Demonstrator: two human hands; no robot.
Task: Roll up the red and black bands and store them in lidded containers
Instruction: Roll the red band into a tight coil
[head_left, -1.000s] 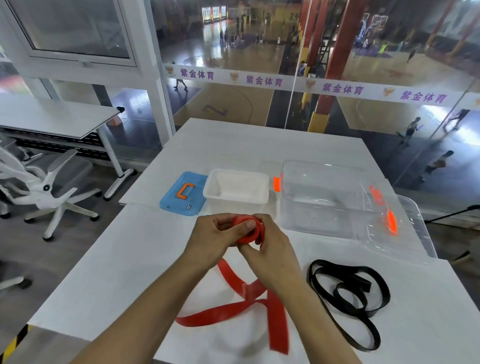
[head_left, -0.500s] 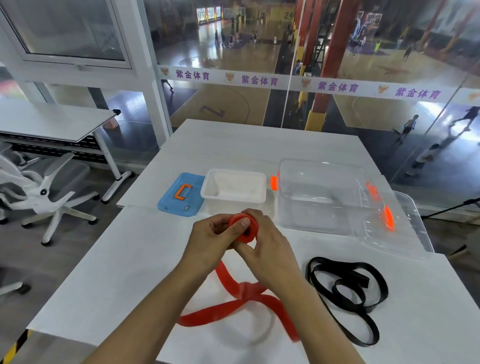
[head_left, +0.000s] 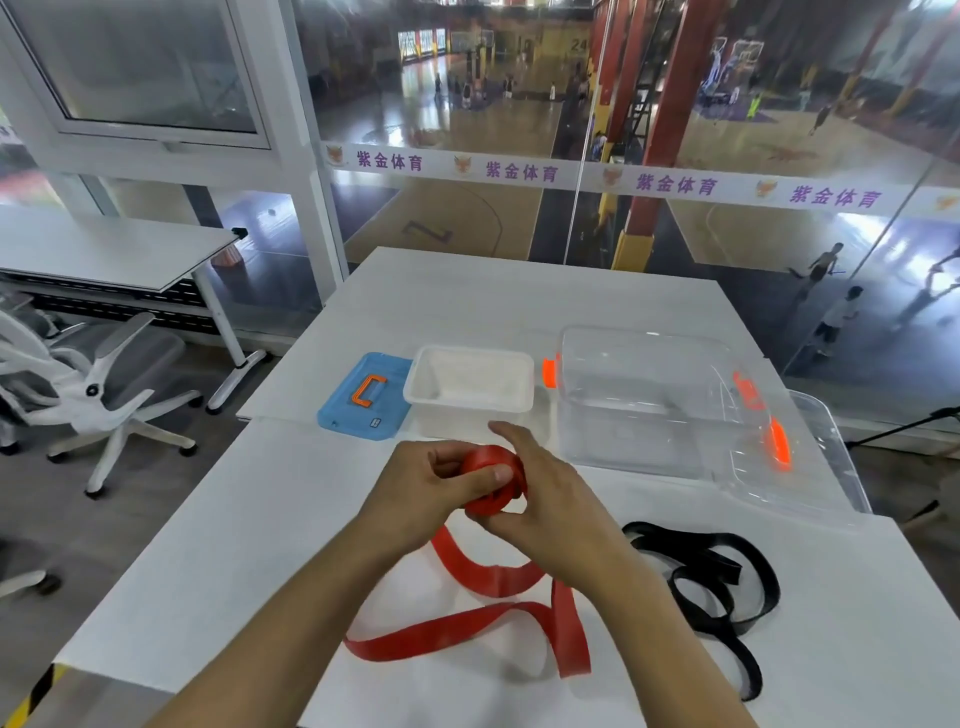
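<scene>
Red band (head_left: 493, 480) — between both hands' grip

Your right hand (head_left: 545, 499) has lifted index finger straight off roll, pointing toward white container (head_left: 470, 384). Red band (head_left: 483, 623) loose tail has shifted on table, far end now lying nearer black band (head_left: 717, 587). Roll slightly thicker.

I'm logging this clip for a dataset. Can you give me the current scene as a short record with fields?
left hand: grips the rolled part of the red band
right hand: holds the same roll
red band tail: loose on the white table
black band: unrolled, right of the hands
white container: open
blue lid: beside it
clear container: open
</scene>
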